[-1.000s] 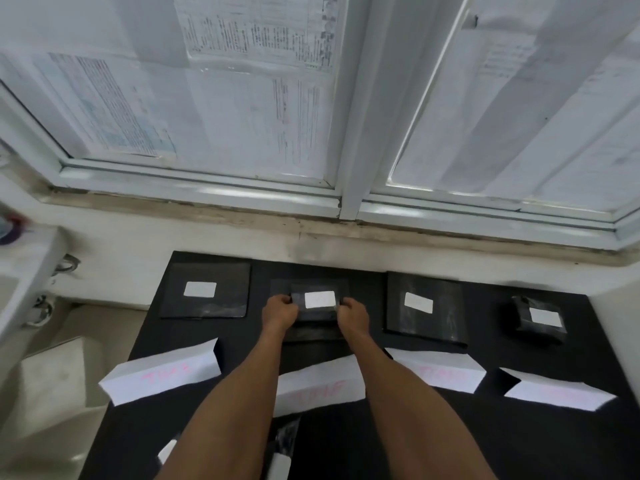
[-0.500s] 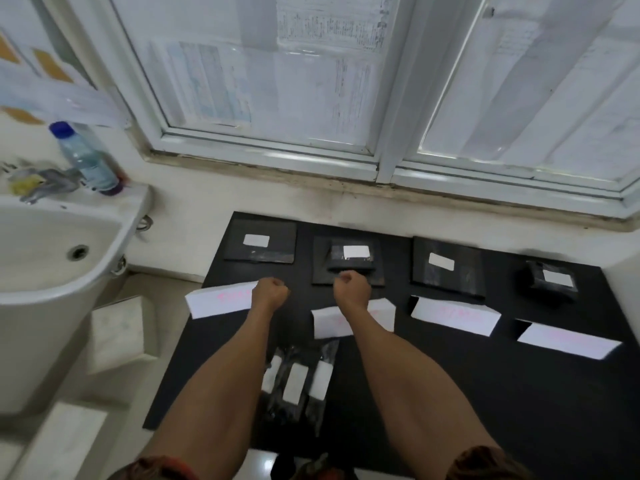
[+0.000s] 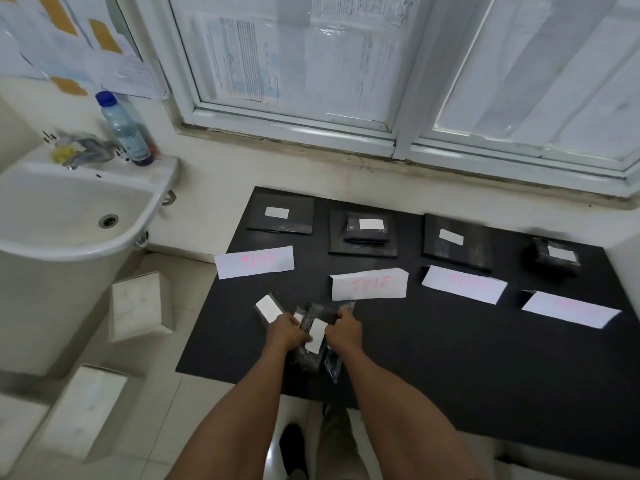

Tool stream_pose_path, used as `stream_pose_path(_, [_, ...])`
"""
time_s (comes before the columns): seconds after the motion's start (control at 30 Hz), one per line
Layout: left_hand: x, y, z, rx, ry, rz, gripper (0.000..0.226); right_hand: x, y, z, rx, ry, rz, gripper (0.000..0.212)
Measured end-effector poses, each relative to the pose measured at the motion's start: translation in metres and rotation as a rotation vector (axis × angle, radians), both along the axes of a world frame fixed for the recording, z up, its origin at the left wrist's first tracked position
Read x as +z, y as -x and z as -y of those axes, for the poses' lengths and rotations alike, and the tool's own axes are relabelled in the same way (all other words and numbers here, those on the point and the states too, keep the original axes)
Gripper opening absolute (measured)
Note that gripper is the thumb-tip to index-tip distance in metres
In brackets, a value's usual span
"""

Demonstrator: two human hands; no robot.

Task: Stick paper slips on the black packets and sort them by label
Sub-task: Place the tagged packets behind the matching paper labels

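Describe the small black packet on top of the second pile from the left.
The small black packet looks like glossy, slightly crumpled plastic wrap, with a white paper slip stuck on its top. It lies flat, a little askew, on a larger flat black packet in the back row of the table, behind the second white label with pink writing. Nothing else touches it.

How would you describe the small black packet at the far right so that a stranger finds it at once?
Find the black mat below the window; a row of black packets lines its far edge. Go to the right-hand end of that row. The packet there is small and lumpy, while the neighbour on its left is wide and flat.
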State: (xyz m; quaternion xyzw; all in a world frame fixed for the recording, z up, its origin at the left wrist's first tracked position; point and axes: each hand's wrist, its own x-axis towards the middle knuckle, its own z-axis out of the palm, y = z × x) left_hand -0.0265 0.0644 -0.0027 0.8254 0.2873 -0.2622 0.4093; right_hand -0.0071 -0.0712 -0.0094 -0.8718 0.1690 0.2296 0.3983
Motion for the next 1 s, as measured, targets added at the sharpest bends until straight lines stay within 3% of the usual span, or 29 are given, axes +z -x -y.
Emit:
stream_pose_path(0.1, [-0.010,0.015,0.006,0.023,0.034,-0.034,0.050,-0.001,0.007,0.000,-0.016,-0.059,-0.015,0.038])
stream_pose_path(0.17, [-0.016,0.021,0.009,0.027,0.041,-0.024,0.040,-0.001,0.010,0.003,-0.030,-0.092,-0.042,0.039])
stream_pose_path(0.23, [-0.017,0.022,0.011,0.141,0.212,-0.048,0.027,-0.003,0.011,0.007,-0.038,-0.125,-0.053,0.042])
stream_pose_path(0.33, [-0.001,0.018,0.011,0.369,0.538,-0.066,0.028,0.000,0.012,0.013,-0.054,-0.176,-0.023,0.048])
stream_pose_path(0.43, [0.016,0.002,0.008,0.472,0.677,0.019,0.030,0.013,0.004,0.015,-0.102,-0.259,0.008,0.051])
stream_pose_path(0.63, [0.047,-0.033,0.004,0.445,0.810,0.108,0.037,0.054,-0.025,0.020,-0.155,-0.521,0.086,0.028])
stream_pose_path(0.83, [0.074,-0.075,-0.007,0.597,0.830,0.365,0.044,0.095,-0.061,0.039,-0.085,-0.579,0.027,0.036])
stream_pose_path(1.0, [0.081,-0.091,-0.009,0.514,0.778,0.340,0.025,0.109,-0.082,0.044,-0.235,-0.556,0.167,0.047])
